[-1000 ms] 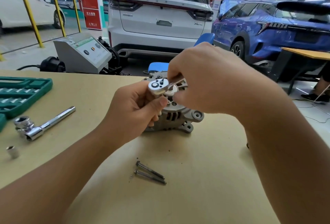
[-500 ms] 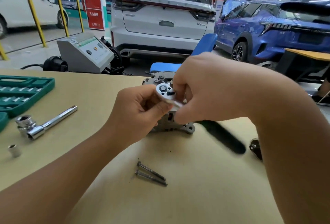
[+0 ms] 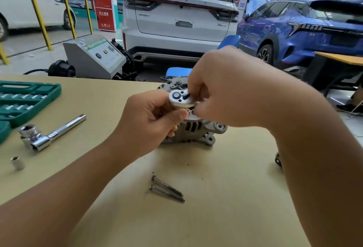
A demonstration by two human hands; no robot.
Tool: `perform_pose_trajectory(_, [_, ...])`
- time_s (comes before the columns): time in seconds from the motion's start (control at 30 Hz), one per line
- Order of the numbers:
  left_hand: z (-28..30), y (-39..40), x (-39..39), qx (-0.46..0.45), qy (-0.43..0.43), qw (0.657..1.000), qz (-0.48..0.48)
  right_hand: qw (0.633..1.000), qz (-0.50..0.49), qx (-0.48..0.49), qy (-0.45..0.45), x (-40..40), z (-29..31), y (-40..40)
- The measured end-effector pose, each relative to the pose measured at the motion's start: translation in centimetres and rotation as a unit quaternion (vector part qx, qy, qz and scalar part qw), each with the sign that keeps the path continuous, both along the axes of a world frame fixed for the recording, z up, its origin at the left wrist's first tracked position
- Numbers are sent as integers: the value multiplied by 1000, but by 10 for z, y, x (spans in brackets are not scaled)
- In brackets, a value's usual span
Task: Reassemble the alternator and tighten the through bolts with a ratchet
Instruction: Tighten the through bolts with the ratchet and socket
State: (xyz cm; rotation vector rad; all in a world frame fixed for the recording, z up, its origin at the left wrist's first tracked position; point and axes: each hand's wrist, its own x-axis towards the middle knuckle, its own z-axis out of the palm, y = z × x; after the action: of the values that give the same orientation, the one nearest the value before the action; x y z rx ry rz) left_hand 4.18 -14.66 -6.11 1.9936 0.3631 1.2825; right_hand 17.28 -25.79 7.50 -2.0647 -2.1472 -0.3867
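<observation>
A grey alternator (image 3: 198, 130) stands on the tan table (image 3: 225, 197). A chrome ratchet head (image 3: 180, 99) sits on top of it. My left hand (image 3: 151, 122) curls round the alternator's left side, with the thumb under the ratchet head. My right hand (image 3: 231, 89) grips the ratchet just right of its head; the handle is hidden behind that hand. Two loose through bolts (image 3: 167, 188) lie side by side on the table in front of the alternator.
A green socket case (image 3: 23, 101) lies at the left edge. Beside it rest a chrome L-handle wrench with a socket (image 3: 49, 134) and a loose small socket (image 3: 17, 162). A dark metal part (image 3: 278, 161) peeks out by my right forearm. Cars and a grey machine stand behind the table.
My right hand has swung the ratchet handle back behind itself; half a second ago the dark handle pointed down to the right. The head stays on the alternator. My left hand has barely moved.
</observation>
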Motion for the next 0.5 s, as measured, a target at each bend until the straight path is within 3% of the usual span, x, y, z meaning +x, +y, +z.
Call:
perform_pose_trajectory(0.13, [2,-4,1,3,2,1000,13,999,-18,41,-27,3,0,2])
perform_pose_trajectory(0.3, [4,-8,5,16,-7,999,30,999,-5,-42,-29,-2,-3,-1])
perform_pose_trajectory(0.5, [1,-3,3,-8,-12,1000,16,1000,-9,13,-14,4,4,-1])
